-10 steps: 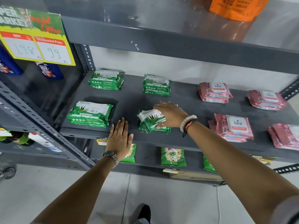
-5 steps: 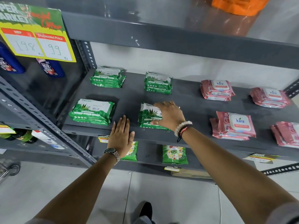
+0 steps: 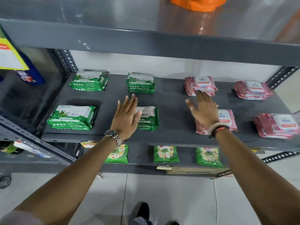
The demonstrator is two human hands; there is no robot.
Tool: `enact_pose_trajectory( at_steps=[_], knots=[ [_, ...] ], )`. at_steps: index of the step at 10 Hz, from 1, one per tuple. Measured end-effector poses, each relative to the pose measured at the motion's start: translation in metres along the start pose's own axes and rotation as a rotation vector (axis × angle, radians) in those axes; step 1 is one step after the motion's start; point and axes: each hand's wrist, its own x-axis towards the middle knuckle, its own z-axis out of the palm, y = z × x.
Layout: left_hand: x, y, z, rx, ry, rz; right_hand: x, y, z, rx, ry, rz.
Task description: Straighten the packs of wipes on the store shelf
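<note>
Both hands spread flat and empty, left hand (image 3: 125, 116) over the front green stack (image 3: 148, 118), right hand (image 3: 203, 111) reaching toward the skewed pink packs (image 3: 225, 121) at its 4 o'clock on the shelf (image 3: 175, 98), likely squared next

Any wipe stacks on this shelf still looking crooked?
Yes. The front pink stack behind the right hand sits skewed, its packs fanned out, and the front right pink stack is splayed too. The green stacks look squared.
</note>
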Motion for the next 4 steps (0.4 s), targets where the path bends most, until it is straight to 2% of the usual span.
enact_pose_trajectory(
  at_steps=[1, 2, 3, 4],
  knots=[
    [0.023, 0.019, 0.015, 0.070, -0.098, 0.030, 0.003, 0.055, -0.007, -0.025, -0.031, 0.086],
    [0.031, 0.025, 0.030, 0.134, -0.136, -0.006, 0.004, 0.081, -0.003, -0.116, -0.107, 0.058],
    [0.028, 0.024, 0.043, 0.191, -0.114, 0.017, 0.006, 0.093, 0.003, -0.139, -0.148, 0.051],
    [0.028, 0.023, 0.045, 0.207, -0.095, 0.017, 0.004, 0.093, 0.007, -0.112, -0.119, 0.051]
  ],
)
